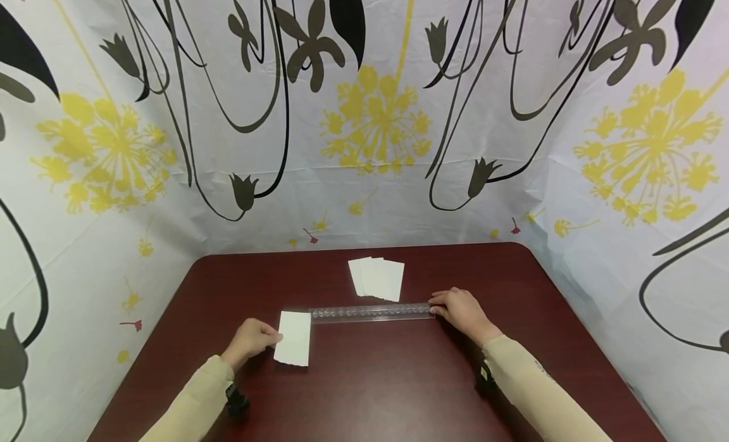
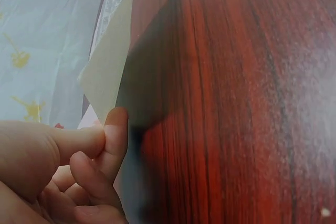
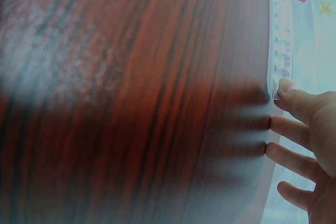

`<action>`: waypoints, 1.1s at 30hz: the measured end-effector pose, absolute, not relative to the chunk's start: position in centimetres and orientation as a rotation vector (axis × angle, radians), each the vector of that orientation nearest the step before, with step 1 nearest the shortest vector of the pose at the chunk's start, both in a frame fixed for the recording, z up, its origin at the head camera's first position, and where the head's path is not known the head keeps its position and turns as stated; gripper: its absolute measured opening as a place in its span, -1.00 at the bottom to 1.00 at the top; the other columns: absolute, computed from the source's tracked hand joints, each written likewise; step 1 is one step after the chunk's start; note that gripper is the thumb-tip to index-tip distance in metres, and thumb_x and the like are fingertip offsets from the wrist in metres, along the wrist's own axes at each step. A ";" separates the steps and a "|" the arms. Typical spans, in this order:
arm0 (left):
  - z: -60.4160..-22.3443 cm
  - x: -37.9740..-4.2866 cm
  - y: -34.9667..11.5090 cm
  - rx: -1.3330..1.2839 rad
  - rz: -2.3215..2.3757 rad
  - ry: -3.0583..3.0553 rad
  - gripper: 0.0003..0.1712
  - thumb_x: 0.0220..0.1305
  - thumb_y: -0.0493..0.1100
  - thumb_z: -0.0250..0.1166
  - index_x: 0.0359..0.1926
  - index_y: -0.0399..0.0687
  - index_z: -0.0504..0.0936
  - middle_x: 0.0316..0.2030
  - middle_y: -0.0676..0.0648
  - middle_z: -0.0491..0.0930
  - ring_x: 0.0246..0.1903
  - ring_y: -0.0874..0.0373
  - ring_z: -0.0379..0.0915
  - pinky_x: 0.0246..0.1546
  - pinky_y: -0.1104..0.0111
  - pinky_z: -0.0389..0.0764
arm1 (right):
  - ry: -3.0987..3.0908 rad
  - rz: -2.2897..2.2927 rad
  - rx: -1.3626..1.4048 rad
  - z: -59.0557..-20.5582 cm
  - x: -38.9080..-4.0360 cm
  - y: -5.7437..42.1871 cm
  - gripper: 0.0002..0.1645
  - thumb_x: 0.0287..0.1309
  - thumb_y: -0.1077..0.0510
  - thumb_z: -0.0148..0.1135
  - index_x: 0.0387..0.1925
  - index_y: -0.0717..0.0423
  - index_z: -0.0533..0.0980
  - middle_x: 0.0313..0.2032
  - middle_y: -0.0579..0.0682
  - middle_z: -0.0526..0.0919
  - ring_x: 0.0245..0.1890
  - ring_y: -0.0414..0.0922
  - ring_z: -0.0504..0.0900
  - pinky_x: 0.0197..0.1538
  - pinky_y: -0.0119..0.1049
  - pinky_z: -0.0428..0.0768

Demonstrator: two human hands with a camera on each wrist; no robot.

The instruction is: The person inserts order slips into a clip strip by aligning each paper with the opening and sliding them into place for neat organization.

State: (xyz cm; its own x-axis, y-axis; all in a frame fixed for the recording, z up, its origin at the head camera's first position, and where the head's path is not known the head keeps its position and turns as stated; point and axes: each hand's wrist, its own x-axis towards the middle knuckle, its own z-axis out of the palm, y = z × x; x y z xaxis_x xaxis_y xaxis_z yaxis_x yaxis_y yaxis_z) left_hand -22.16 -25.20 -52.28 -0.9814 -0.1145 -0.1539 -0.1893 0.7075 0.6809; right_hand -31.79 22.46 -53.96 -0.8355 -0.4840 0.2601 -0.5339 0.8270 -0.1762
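My left hand [image 1: 251, 340] pinches the left edge of a small white paper piece [image 1: 293, 338] between thumb and finger. The paper's lower edge looks torn, and in the left wrist view the paper [image 2: 107, 59] is tilted up, casting a shadow on the table. A clear plastic ruler [image 1: 370, 313] with a row of holes runs crosswise, its left end at the paper's upper right. At the ruler's other end, my right hand [image 1: 462, 313] pinches it; the right wrist view shows the thumb on the ruler [image 3: 280, 40] and the other fingers spread.
Several overlapping white paper pieces [image 1: 377, 278] lie behind the ruler. The dark red wood-grain table [image 1: 370, 397] has rounded far corners. A patterned white cloth [image 1: 364, 214] hangs behind and on both sides. Each wrist wears a black device.
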 end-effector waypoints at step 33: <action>-52.1 -22.2 -24.7 -0.228 1.067 2.854 -0.83 0.12 -0.20 0.44 -0.38 -0.26 0.76 -0.42 -0.07 0.73 -0.42 0.15 0.52 -0.42 0.34 0.53 | -2.799 0.351 0.802 -53.8 -31.7 22.3 -0.70 0.19 0.07 0.35 -0.08 0.10 0.72 0.01 0.10 0.75 -0.01 0.10 0.70 0.08 0.05 0.63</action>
